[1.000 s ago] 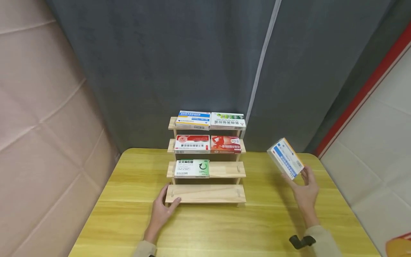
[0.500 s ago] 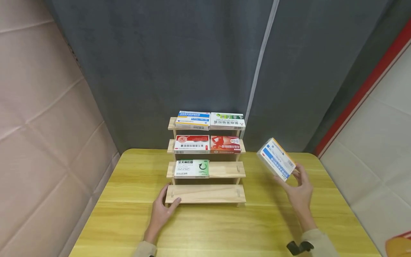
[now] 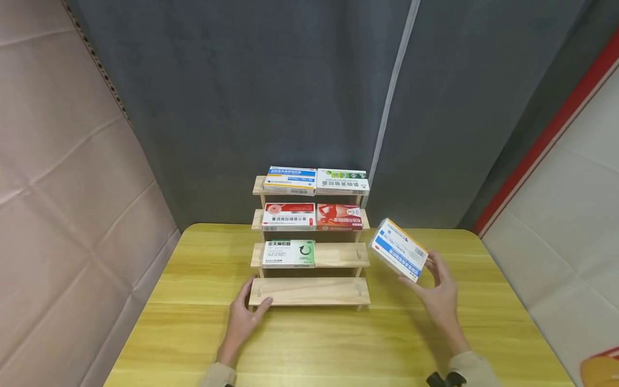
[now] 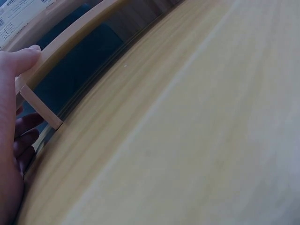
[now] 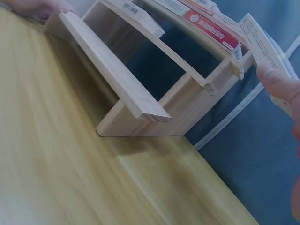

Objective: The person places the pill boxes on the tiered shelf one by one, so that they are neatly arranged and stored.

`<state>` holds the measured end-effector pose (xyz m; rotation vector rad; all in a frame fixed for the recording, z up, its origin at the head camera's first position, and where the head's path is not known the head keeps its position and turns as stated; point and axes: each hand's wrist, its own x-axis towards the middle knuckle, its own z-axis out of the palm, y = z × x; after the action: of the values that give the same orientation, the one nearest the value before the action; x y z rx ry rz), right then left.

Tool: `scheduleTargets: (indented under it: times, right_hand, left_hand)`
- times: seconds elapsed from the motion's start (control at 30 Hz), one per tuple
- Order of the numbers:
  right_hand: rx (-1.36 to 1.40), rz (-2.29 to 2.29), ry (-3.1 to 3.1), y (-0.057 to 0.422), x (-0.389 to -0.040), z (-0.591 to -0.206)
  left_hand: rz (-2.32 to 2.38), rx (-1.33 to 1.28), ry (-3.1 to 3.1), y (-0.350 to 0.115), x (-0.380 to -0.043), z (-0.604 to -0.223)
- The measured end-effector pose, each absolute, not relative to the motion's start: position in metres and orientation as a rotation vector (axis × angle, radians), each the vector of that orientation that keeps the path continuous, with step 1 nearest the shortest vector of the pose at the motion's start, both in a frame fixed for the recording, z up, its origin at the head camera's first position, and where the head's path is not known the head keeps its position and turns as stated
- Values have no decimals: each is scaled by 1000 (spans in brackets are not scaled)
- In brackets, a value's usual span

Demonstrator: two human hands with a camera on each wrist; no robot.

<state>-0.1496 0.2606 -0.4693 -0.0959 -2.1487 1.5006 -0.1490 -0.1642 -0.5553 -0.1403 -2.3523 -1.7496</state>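
Note:
My right hand (image 3: pixel 439 290) pinches a white, blue and orange medicine box (image 3: pixel 399 249) by its right end, in the air right of a wooden tiered display rack (image 3: pixel 309 292). In the right wrist view the thumb lies against that box (image 5: pixel 267 49). My left hand (image 3: pixel 243 313) holds the left end of the rack's lowest step; the left wrist view shows the thumb (image 4: pixel 23 60) on top and fingers beside the leg. On the third tier lies a green-and-white medicine box (image 3: pixel 289 253), at the left. No box lies on the lowest step.
Higher up the rack are a red-and-white box (image 3: pixel 289 216), a red box (image 3: pixel 339 217), a blue-and-white box (image 3: pixel 290 180) and a green-topped white box (image 3: pixel 343 182). The rack stands on a wood-grain table (image 3: pixel 309 349), before a grey curtain (image 3: pixel 271 97).
My right hand has carried the medicine box leftward, closer to the rack, and slightly down. The left hand has stayed on the lowest step.

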Motion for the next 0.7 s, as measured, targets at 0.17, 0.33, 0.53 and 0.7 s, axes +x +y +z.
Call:
scheduleTargets:
  times: [0.17,0.33,0.53,0.7]
  right_hand:
    - [-95,1476,-2230,264,-154,-487]
    - [-15,1473,-2254,265,-154,-494]
    - [56,1431,-2308,262,-154,-494]
    - [102,1341,-2396,262,-154,-493]
  left_hand:
    - [-1757,-128,-2349,-164,-149,-555]
    - [-1764,-124,-2356,-164,-149,-554]
    - [-1759,-128,-2359,-164,-149,-553]
    - [-1747,-127,-2371,-164,-148,-552]
